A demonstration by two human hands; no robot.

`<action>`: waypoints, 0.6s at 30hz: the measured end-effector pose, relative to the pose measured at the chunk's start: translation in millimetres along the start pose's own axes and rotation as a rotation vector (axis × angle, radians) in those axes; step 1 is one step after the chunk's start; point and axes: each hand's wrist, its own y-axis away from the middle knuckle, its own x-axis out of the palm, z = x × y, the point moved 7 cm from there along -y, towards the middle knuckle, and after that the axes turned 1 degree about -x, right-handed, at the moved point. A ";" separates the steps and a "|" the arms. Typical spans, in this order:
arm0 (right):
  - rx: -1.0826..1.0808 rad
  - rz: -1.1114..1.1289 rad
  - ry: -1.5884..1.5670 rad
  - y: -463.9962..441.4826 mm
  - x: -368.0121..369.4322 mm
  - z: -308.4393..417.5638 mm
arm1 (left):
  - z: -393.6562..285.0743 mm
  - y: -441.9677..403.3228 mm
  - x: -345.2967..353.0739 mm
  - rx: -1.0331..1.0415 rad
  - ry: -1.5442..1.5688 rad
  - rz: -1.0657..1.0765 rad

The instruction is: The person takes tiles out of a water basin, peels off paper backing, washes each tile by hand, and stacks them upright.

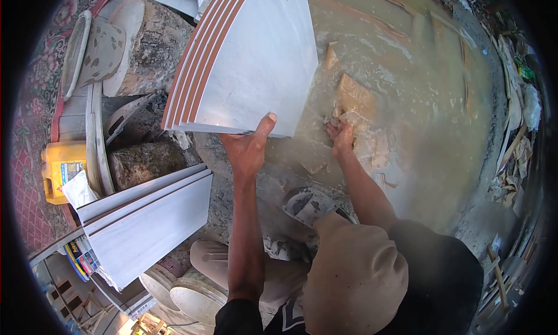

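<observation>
Several white tiles with reddish-brown edges form a stack (pixel 256 62) standing tilted at the top middle. My left hand (pixel 249 149) grips its lower edge, the thumb lying on the front tile's face and the fingers hidden beneath. To the right, my right hand (pixel 343 137) is down at the murky water (pixel 430 137), its fingers curled at the lower end of a brown, soggy piece that looks like wet cardboard (pixel 356 97). Exactly how the fingers hold that piece is partly hidden. More white tiles (pixel 154 224) lean together at the lower left.
A yellow jerrycan (pixel 65 171) stands at the left near a patterned red carpet (pixel 36 178). Cut logs (pixel 160 44) lie above it. A sandalled foot (pixel 311 206) is at the water's edge. Debris (pixel 517 155) lines the right side; round pale discs (pixel 197 300) lie below.
</observation>
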 end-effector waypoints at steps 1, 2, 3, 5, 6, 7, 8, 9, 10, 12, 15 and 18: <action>0.037 -0.124 -0.027 -4.3 -2.7 6.0 | -2.5 -1.6 3.2 0.036 0.011 0.000; 0.080 -0.251 -0.051 -6.0 -7.9 10.6 | -1.9 -1.0 4.2 0.036 -0.011 0.005; 0.126 -0.377 -0.076 -3.4 -9.0 14.7 | -0.7 -0.1 4.1 0.036 -0.035 0.010; 0.189 0.066 -0.443 -5.4 50.3 25.5 | -3.6 1.2 5.9 0.043 -0.035 0.009; 0.204 0.262 -0.534 7.4 81.6 40.4 | -7.4 1.2 8.8 0.051 -0.008 0.006; 0.162 0.398 -0.466 59.2 131.9 81.9 | -9.1 2.6 10.5 0.054 0.016 0.000; 0.015 0.575 -0.438 104.5 173.9 123.0 | -5.5 7.1 8.2 0.012 -0.015 0.007; -0.203 0.564 -0.253 161.9 206.6 167.5 | -1.8 9.2 5.0 -0.027 -0.044 0.020; -0.427 0.685 -0.175 199.8 238.8 193.3 | 1.1 5.9 6.5 -0.052 -0.065 0.032; -0.972 0.796 0.150 270.6 280.5 236.7 | 0.8 6.6 9.0 -0.021 -0.011 0.041; -1.213 0.642 0.205 267.0 311.4 239.6 | 3.2 8.3 7.0 -0.044 -0.018 0.002; -0.968 0.438 0.347 174.3 291.0 193.6 | -5.6 5.0 7.9 -0.045 -0.026 -0.043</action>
